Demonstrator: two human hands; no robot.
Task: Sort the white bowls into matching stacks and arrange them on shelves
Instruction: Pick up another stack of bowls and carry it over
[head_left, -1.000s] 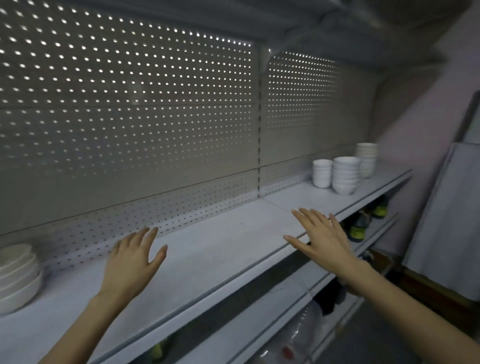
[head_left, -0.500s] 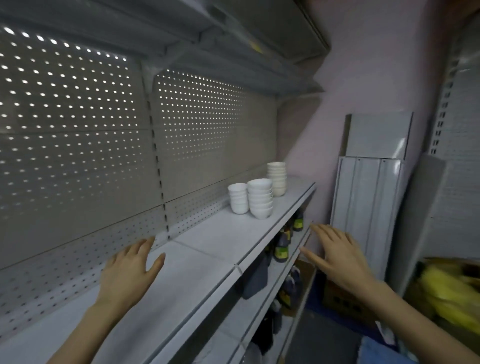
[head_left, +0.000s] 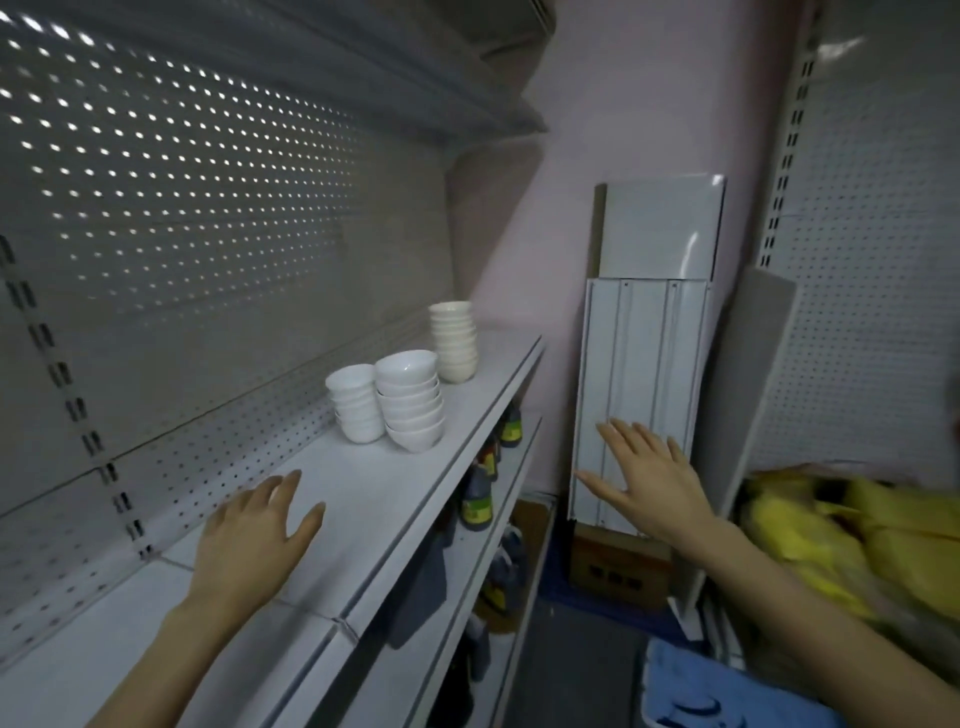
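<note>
Shelf (head_left: 363, 499): white metal board, the reference for all positions.
Bowl stacks: three on the shelf's far end; small white stack (head_left: 356, 410) at the back, wider white stack (head_left: 413, 405) touching it in front, cream stack (head_left: 454, 343) farthest along.
Left hand (head_left: 254, 540): palm down over the shelf's near part, fingers straight and close together, thumb apart, holding nothing.
Right hand (head_left: 649, 483): in the air beyond the shelf's front edge, fingers straight and slightly spread, holding nothing.
Dark bottles (head_left: 475, 499): on the board below the shelf.
</note>
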